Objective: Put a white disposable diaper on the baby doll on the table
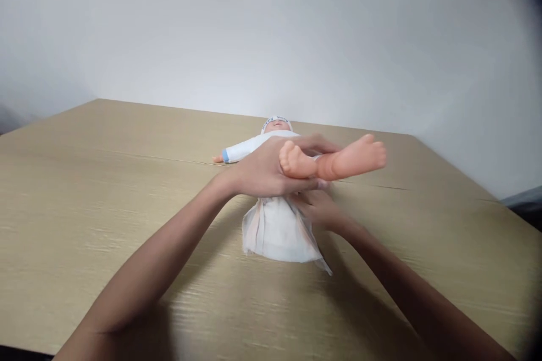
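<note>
1. Behind everything stands a plain white partition point(254, 39); before it spreads a tan tabletop point(105, 208), crossed by a thin seam.
2. Furthest left on the baby doll point(339, 165) is its outstretched arm, in a white sleeve point(244, 149) with a blue cuff point(226, 155).
3. Next, the left hand point(265, 169) grasps the doll's raised legs, its fingers wrapped around them.
4. At mid-table, the doll lies face up, its long axis running away from the wearer: head far, legs near. Dark lettering on its white cap point(276, 120) is too blurred to read surely.
5. Below the legs, a white disposable diaper point(279, 231) spreads towards the wearer.
6. Just right, the right hand point(317, 207) reaches beneath the legs beside the diaper; its fingers are partly hidden, so I cannot tell whether they grip.
7. Rightmost, one bare foot point(372, 152) points right.
</note>
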The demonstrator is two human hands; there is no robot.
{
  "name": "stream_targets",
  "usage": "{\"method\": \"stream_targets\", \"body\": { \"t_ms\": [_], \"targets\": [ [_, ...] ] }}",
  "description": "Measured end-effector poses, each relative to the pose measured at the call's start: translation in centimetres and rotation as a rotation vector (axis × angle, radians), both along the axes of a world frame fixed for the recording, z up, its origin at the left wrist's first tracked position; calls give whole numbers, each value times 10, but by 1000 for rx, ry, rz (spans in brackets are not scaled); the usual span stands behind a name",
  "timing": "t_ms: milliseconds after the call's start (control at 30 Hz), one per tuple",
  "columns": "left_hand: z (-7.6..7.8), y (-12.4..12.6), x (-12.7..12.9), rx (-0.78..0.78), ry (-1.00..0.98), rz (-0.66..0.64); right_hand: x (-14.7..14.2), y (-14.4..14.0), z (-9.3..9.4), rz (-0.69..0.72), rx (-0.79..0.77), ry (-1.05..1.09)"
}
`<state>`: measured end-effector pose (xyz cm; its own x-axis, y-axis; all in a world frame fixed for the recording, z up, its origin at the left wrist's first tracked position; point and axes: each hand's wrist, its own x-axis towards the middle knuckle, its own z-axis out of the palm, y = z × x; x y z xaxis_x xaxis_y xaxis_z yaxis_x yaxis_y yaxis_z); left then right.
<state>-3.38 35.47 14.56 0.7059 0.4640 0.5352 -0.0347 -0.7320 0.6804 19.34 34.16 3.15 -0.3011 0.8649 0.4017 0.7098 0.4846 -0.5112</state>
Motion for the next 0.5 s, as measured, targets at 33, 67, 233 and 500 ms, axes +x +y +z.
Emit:
{"method": "stream_targets", "body": {
  "t_ms": [33,67,233,500],
  "targets": [
    [-3,-2,0,-8,1,4,7,-11,3,-1,-37,-9],
    [-7,-3,0,-18,0,8,13,-22,6,-44,-60,-2],
    [-22,-12,7,-81,51,13,15,-60,22,-205,108,148],
    [-34,-32,-10,60,90,126,6,-61,35,68,112,241]
  ]
}}
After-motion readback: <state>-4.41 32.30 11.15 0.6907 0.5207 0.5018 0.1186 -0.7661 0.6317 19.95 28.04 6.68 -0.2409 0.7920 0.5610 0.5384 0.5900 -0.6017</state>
